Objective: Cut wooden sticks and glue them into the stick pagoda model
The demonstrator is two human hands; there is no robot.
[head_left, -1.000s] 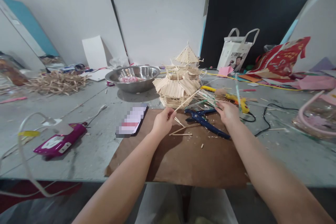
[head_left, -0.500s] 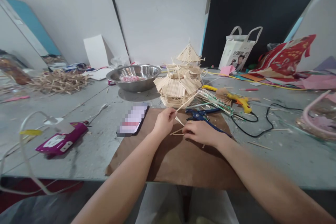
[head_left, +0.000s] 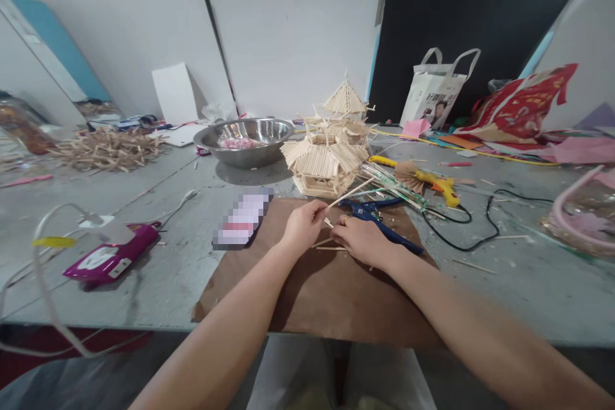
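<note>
My left hand [head_left: 306,225] pinches a long thin wooden stick [head_left: 353,192], which slants up to the right in front of the model. Close beside it, my right hand [head_left: 362,238] has its fingers bent down by the end of a short pale stick [head_left: 328,222]. Its fingertips are partly hidden, so what they hold is unclear. Short loose sticks [head_left: 331,248] lie under the hands on a brown paper sheet [head_left: 307,301]. Just behind stands a tiered pavilion model [head_left: 327,157] built of thin sticks. Blue-handled pliers [head_left: 391,235] lie beyond my right hand.
A phone [head_left: 243,218] lies left of the hands, with a purple power strip [head_left: 113,253] farther left. Behind are a steel bowl [head_left: 245,141] and a heap of wood strips [head_left: 108,148]. Rightward lie wrapped stick bundles [head_left: 394,182], a yellow glue gun [head_left: 439,186] and its black cable.
My right hand has moved slightly up and left, closer to my left hand, and its fingers have drawn in. My left hand has shifted a little right with the long stick.
</note>
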